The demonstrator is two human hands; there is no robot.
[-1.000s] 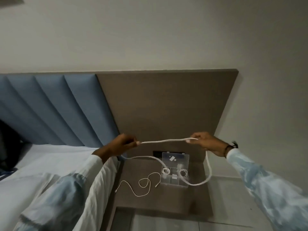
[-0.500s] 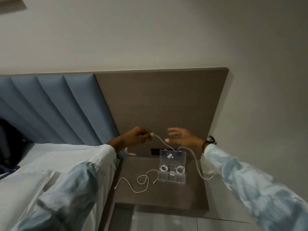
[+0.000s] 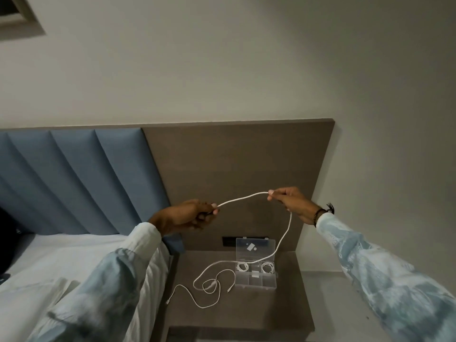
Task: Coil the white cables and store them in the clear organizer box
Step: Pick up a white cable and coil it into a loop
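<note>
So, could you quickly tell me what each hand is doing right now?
Left hand: closed, pinching the thick white braided cable.
Right hand: closed, pinching the same cable.

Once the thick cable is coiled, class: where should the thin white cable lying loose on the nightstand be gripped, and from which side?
Likely pinch the thin white cable at a plug end, the left one, coming from above. That end lies free on the nightstand, clear of the loops and the organizer box.

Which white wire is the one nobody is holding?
Find the brown bedside table next to the bed, then the clear organizer box on it. Just left of the box, a thin white cable lies loose in squiggly loops. The thicker white cable is stretched between both hands.
</note>
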